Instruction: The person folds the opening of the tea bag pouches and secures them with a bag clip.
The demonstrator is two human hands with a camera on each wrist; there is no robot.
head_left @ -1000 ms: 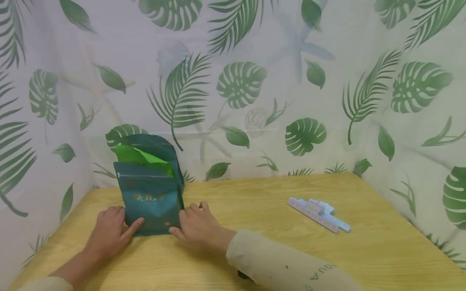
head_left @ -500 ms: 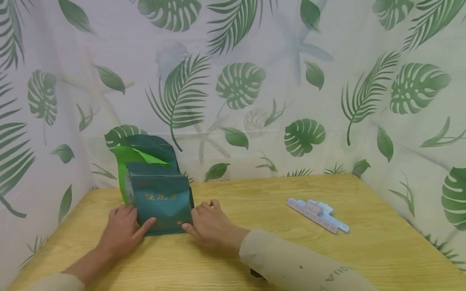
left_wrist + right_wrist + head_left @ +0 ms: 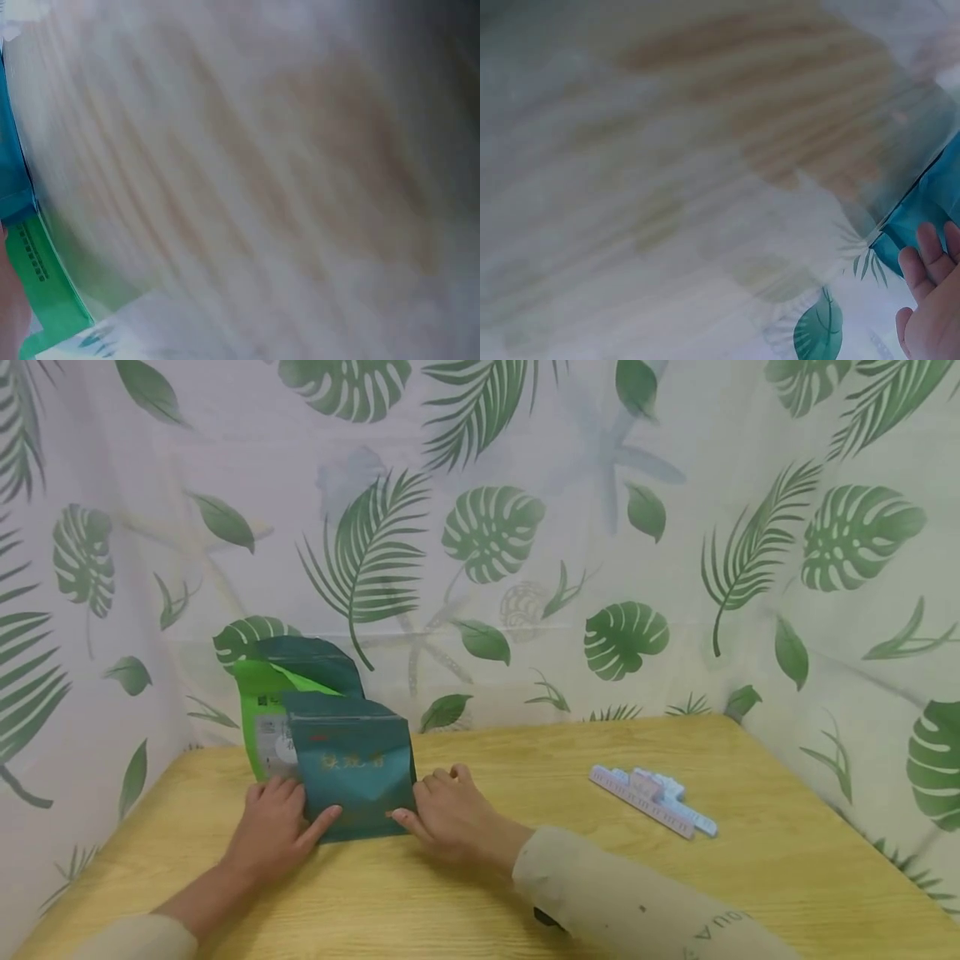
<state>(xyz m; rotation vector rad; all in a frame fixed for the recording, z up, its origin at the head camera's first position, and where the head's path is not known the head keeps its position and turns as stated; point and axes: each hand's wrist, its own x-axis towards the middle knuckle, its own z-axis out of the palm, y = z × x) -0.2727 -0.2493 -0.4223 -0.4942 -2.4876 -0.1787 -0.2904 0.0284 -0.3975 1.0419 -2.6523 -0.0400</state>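
Observation:
A dark teal pouch (image 3: 360, 777) with gold characters stands upright on the table. My left hand (image 3: 273, 831) grips its lower left side, thumb across the front. On the lower right side my right hand (image 3: 459, 818) holds it, thumb also on the front; the fingers behind are partly hidden. Right behind stands a bright green pouch (image 3: 258, 710) with a grey label, and a second teal pouch (image 3: 326, 660) rises at the back. At its left edge the left wrist view catches teal pouch (image 3: 11, 165) and green pouch (image 3: 56, 289). The right wrist view shows fingers against the teal pouch (image 3: 930, 199).
A pink sealing clip (image 3: 645, 802) and a light blue one (image 3: 701, 822) lie together on the right of the wooden table (image 3: 525, 777). Leaf-patterned cloth (image 3: 480, 443) surrounds the table at the back and sides.
Both hands have moved the front teal pouch to the right, uncovering more of the green pouch and its label. The pouches behind and the clips have stayed in place.

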